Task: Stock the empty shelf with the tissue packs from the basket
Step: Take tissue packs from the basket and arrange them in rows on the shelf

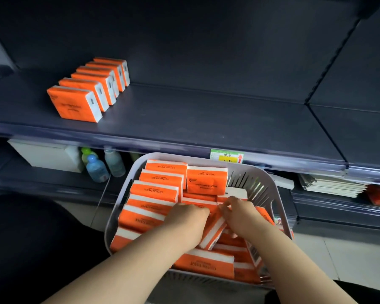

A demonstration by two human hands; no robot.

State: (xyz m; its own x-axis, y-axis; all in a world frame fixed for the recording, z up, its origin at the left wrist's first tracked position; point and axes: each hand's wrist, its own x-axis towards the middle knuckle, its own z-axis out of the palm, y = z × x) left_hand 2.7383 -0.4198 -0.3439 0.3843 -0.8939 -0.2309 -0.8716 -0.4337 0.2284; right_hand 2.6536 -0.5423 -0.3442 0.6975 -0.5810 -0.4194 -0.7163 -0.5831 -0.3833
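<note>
Drawing the next pack out of the basket

The left hand and right hand both curl their fingers round a tilted pack in the middle of the basket. A row of packs stands on the shelf, towards its left end. The next move is probably to lift this one clear and stand it beside that row.

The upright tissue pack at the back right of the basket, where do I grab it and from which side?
Pinch the tissue pack across its white top edge, coming from above: it stands upright, top exposed, while other packs crowd its left and base inside the basket.
</note>
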